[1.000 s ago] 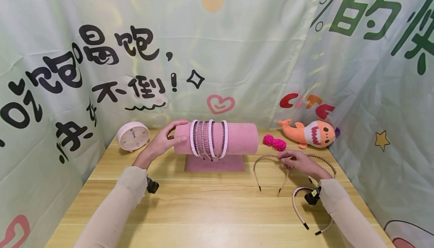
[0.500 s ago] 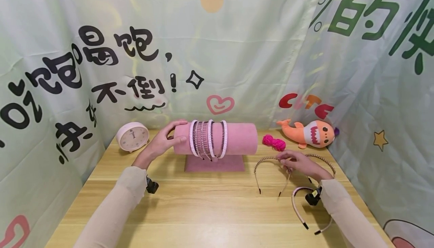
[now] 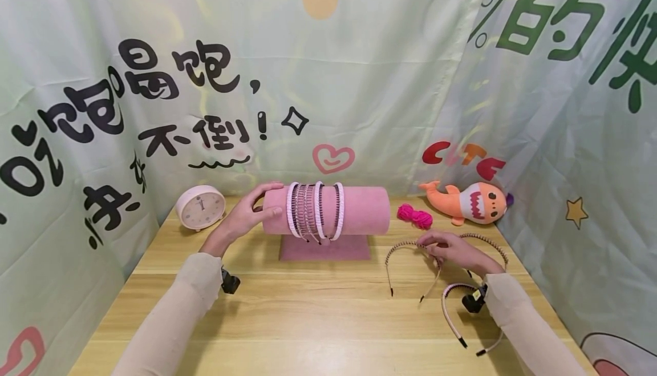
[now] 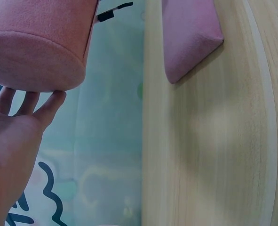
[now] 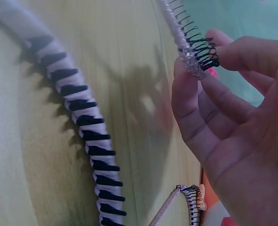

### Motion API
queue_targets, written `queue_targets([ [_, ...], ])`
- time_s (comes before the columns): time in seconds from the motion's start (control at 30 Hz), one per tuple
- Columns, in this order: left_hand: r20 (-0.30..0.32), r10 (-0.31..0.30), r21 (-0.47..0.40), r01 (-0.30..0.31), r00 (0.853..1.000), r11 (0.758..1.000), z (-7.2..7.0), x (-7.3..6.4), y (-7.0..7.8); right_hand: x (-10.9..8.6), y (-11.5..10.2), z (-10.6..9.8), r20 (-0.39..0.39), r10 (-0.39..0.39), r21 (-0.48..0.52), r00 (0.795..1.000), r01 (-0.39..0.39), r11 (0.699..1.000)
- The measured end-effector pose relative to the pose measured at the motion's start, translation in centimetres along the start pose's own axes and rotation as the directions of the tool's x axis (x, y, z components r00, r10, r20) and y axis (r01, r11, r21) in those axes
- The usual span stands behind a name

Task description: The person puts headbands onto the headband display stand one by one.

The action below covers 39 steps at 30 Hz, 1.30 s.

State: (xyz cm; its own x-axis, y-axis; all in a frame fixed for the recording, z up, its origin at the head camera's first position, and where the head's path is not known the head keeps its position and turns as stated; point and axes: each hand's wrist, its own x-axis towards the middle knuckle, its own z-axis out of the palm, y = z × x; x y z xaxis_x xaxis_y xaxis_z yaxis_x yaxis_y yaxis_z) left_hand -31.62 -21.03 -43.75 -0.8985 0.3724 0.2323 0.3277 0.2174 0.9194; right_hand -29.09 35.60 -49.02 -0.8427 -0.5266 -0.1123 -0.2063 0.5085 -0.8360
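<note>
My left hand (image 3: 246,211) rests on the left end of a pink cylindrical headband stand (image 3: 365,210), fingers over the top and thumb on the front. In the left wrist view, fairly straight fingertips touch the edge of the cylinder's end (image 4: 35,63). Several headbands, among them a white one (image 3: 340,210), are lined up round the stand's left and middle. Right of it, my right hand (image 3: 454,249) pinches the arch of a thin, glittery headband (image 5: 189,59) with dark wire teeth between thumb and fingers. Its two tips point down towards the table.
A similar toothed headband (image 3: 494,243) lies behind my right hand, and a pale pink one (image 3: 448,310) with black teeth lies below the wrist. Pink yarn (image 3: 414,217) and an orange shark plush (image 3: 469,202) are at the back right. A round clock (image 3: 201,207) stands back left.
My right hand has lowered slightly, and the headband in it has shifted a little towards me, its arch sinking. The left hand and the stand have stayed put.
</note>
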Motion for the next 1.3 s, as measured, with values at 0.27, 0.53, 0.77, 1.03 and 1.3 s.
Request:
queue_targets([
  [0.27, -0.001, 0.006, 0.006, -0.006, 1.0, 1.0, 0.0, 0.0, 0.0, -0.3, 0.0, 0.0, -0.033, 0.024, -0.015, 0.999, -0.024, 1.0],
  [0.53, -0.004, -0.001, 0.006, 0.001, 1.0, 1.0, 0.0, -0.1, 0.1, -0.5, 0.4, -0.1, -0.001, -0.021, -0.013, 1.0, 0.021, 1.0],
  [0.77, -0.005, 0.007, 0.01, -0.007, 1.0, 1.0, 0.0, -0.1, 0.1, -0.7, 0.6, -0.1, 0.025, 0.012, -0.001, 1.0, -0.012, 1.0],
  [1.03, 0.0, -0.008, -0.005, 0.008, 1.0, 1.0, 0.0, -0.1, 0.1, -1.1, 0.5, 0.0, 0.013, 0.024, 0.073, 1.0, -0.025, 0.997],
  [1.3, 0.009, -0.017, -0.005, 0.017, 1.0, 1.0, 0.0, -0.1, 0.0, -1.9, 0.4, -0.2, -0.038, 0.054, 0.178, 0.998, -0.046, 0.983],
])
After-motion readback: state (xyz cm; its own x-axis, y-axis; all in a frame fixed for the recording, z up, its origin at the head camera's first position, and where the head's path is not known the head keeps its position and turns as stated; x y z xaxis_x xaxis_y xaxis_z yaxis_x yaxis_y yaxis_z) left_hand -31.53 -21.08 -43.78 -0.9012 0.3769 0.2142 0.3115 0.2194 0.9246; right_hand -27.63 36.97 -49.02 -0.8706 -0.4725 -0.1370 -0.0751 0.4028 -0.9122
